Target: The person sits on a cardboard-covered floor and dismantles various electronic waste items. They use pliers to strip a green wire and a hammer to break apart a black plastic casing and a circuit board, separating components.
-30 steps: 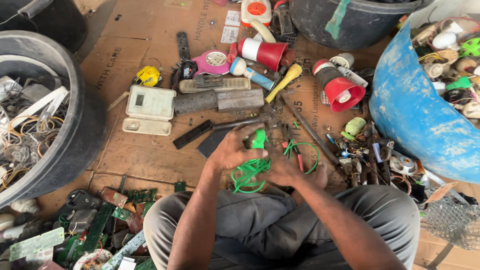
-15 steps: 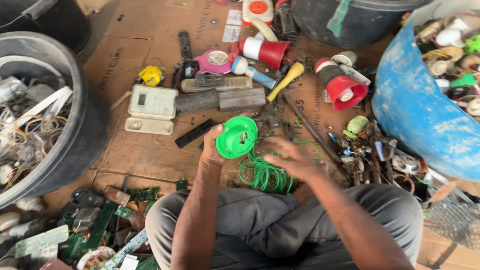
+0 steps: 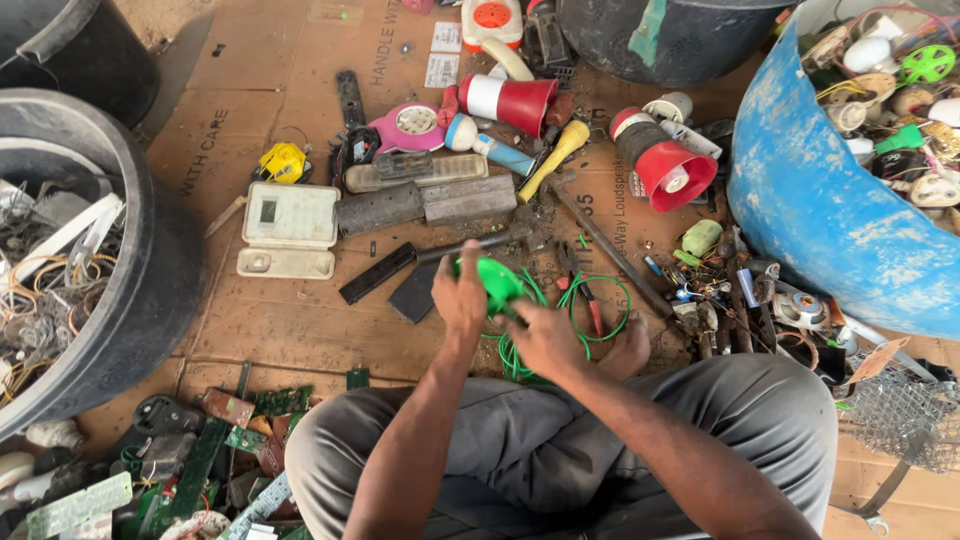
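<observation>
My left hand (image 3: 460, 292) grips a round green plastic part (image 3: 493, 282) from the left, just above my lap. My right hand (image 3: 545, 338) closes on the same green part from below and right, fingers at its lower edge. A tangle of green wire (image 3: 595, 300) trails from the part down between my knees and loops to the right on the cardboard (image 3: 300, 320). Both hands meet over the front edge of the cardboard, in front of my grey trousers (image 3: 560, 440).
A black tub (image 3: 150, 300) with wires and scrap stands at left, a blue barrel (image 3: 830, 220) of electronic parts at right, another black bin (image 3: 680, 40) at the back. Red horn speakers (image 3: 670, 170), a white device (image 3: 290, 225), tools and circuit boards (image 3: 230, 440) lie around.
The green part was raised in my left hand with its round face showing; now it is lower and turned, and my right hand has come onto it.
</observation>
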